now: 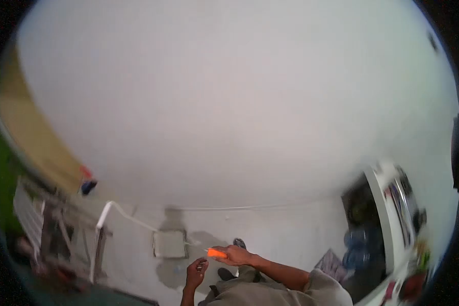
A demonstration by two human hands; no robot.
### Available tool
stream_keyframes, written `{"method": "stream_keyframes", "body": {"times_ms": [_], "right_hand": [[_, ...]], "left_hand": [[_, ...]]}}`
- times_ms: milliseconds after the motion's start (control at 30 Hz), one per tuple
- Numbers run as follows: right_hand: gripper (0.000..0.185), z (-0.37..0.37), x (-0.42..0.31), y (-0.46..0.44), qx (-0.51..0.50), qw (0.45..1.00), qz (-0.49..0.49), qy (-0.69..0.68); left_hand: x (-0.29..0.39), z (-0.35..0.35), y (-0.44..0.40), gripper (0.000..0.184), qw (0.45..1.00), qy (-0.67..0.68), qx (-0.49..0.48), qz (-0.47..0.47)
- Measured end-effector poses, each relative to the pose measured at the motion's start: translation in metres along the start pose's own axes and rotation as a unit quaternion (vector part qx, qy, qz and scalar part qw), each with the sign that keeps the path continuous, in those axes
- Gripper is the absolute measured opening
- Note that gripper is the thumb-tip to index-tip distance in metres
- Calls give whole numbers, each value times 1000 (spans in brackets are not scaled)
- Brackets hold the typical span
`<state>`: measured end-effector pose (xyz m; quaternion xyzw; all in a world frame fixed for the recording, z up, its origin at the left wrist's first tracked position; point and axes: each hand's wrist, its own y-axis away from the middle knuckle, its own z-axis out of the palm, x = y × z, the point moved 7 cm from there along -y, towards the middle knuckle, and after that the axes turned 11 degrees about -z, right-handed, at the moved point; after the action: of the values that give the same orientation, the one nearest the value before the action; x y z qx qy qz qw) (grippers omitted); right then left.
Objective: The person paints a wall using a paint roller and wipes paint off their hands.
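My right hand (235, 255) reaches in from the lower right, its fingers closed around a bright orange tool (217, 253). A short, thin tip sticks out from the tool's left end; the picture is too coarse to tell its exact kind. Just left of that tip is my left hand (195, 271), raised with the fingers curled together. Whatever may be between those fingertips is too small to make out. The two hands are close but apart, held in front of my body above the pale floor (132, 245).
A large white wall (229, 117) rises ahead. By its foot lies a square, pale slab or cover (170, 244). On the left stands a metal frame (100, 245) with a white bent tube (105, 214). Blue water bottles (356, 257) and a white shelf unit (381, 219) are at right.
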<state>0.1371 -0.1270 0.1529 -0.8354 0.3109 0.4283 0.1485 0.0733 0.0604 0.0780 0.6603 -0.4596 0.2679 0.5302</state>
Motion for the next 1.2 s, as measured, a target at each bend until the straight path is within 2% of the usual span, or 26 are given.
{"method": "stream_keyframes", "body": {"times_ms": [33, 200, 333, 367, 467, 500, 600, 767, 933, 1000, 1033, 1133, 1167, 1200], "right_hand": [[55, 3, 6, 8, 93, 992, -72, 45], [53, -47, -36, 84, 196, 980, 0, 15], [49, -96, -48, 166, 305, 951, 54, 9], [47, -98, -40, 191, 339, 940, 35, 4], [45, -117, -39, 287, 440, 895, 62, 28], [40, -123, -38, 319, 501, 863, 26, 67], [39, -117, -9, 416, 531, 837, 126, 34], [41, -110, 32, 570, 586, 786, 192, 41], [41, -115, 62, 682, 610, 746, 263, 32], [38, -128, 69, 715, 627, 734, 259, 41], [37, -131, 75, 729, 638, 726, 253, 38], [29, -144, 81, 760, 662, 703, 261, 1], [25, -150, 83, 771, 667, 695, 267, -15], [24, -157, 86, 780, 675, 690, 262, 1]], "left_hand": [[31, 4, 3, 31, 999, -25, -30, 10], [88, 74, 0, 30, 976, -97, -135, 137], [116, 148, -7, 30, 950, -155, -211, 173], [129, 170, 2, 30, 945, -162, -226, 174], [140, 244, 21, 30, 924, -178, -272, 202], [146, 268, 27, 30, 916, -182, -288, 211], [155, 341, 50, 30, 895, -225, -314, 221], [151, 459, 82, 32, 892, -218, -338, 209], [161, 542, 121, 34, 873, -266, -366, 181], [168, 568, 128, 35, 872, -277, -375, 150], [178, 578, 135, 36, 867, -277, -376, 171], [202, 608, 147, 36, 864, -267, -401, 145], [217, 620, 153, 35, 858, -279, -390, 182], [223, 634, 151, 35, 858, -264, -402, 181]]}}
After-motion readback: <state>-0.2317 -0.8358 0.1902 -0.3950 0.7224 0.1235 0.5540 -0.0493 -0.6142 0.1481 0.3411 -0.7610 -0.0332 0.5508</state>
